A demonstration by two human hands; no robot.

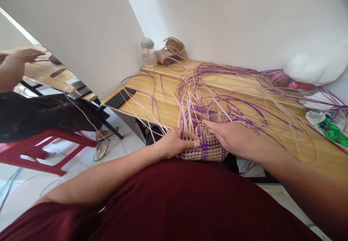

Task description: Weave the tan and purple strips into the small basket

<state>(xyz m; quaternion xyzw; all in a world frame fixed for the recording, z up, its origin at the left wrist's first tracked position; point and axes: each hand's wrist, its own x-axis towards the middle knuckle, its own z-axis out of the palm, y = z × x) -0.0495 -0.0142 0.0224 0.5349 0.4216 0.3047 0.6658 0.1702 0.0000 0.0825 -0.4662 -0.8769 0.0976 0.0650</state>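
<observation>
A woven basket point(210, 147) of beige and purple strips rests at the table's front edge, against my lap. Long loose strips point(187, 99) stand up from its rim and spread over the table. My left hand point(176, 143) grips the basket's left side, thumb on the outer wall and fingers behind the strips. Flat against its right side lies my right hand point(235, 137), fingers stretched out and pointing left across the weave. Something red shows inside the basket, too hidden to name.
On the wooden table point(168, 105) lie a black phone point(120, 98), a lidded jar point(149, 54) and finished-looking small baskets point(167, 57). A white plastic bag point(312, 67) and green strips point(335, 134) are at right. Left, beyond a partition, a person sits on a red stool point(46, 150).
</observation>
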